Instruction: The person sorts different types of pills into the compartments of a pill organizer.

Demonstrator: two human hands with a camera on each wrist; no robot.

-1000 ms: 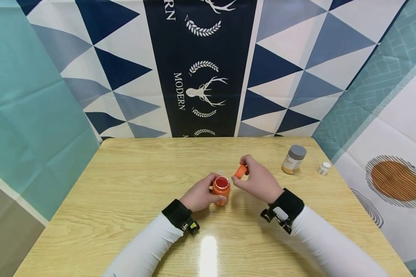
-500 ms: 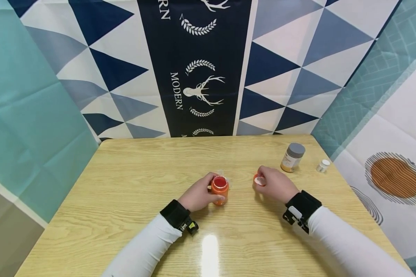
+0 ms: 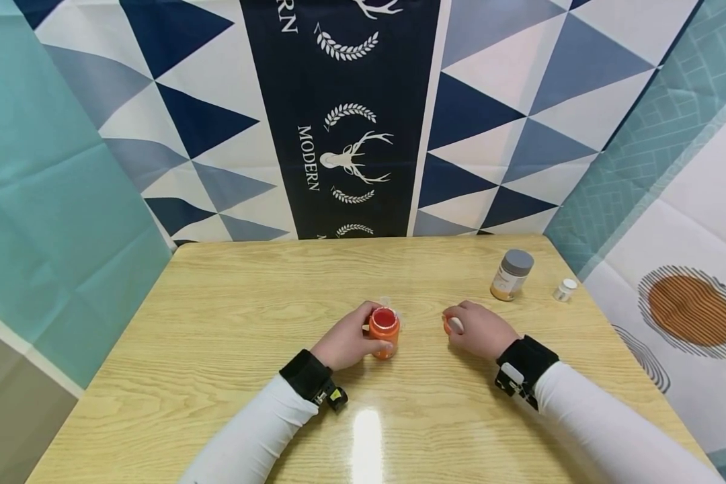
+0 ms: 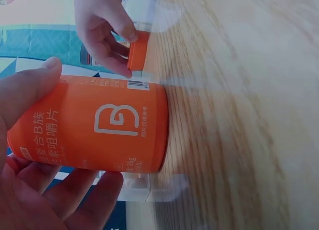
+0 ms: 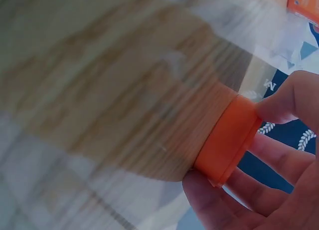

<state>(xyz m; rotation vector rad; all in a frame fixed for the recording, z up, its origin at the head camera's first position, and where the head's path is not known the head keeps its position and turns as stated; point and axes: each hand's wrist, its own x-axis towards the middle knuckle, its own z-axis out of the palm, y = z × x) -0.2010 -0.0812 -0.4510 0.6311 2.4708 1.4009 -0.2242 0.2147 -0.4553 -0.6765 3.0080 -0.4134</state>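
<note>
My left hand point(image 3: 347, 339) grips an uncapped orange bottle point(image 3: 386, 334) that stands upright on the table, thumb on the near side and fingers round the far side. Its round mouth faces up, with a whitish ring at the rim. In the left wrist view the bottle point(image 4: 99, 122) shows a white "B" logo and printed lettering. To its right, my right hand point(image 3: 482, 331) pinches the orange screw cap point(image 3: 448, 326) between thumb and fingers. A pale inner face of the cap shows from above. In the right wrist view the cap point(image 5: 227, 140) lies flat against the tabletop.
A grey-lidded jar point(image 3: 511, 275) stands at the back right of the wooden table point(image 3: 248, 289). Beside it, nearer the right edge, is a small white-capped bottle point(image 3: 565, 290). A bit of clear material point(image 3: 385, 301) shows behind the orange bottle. Patterned cloth point(image 3: 357, 121) hangs behind.
The right hand has carried the cap right and down from beside the bottle's mouth to the tabletop. The left hand keeps holding the bottle in place.
</note>
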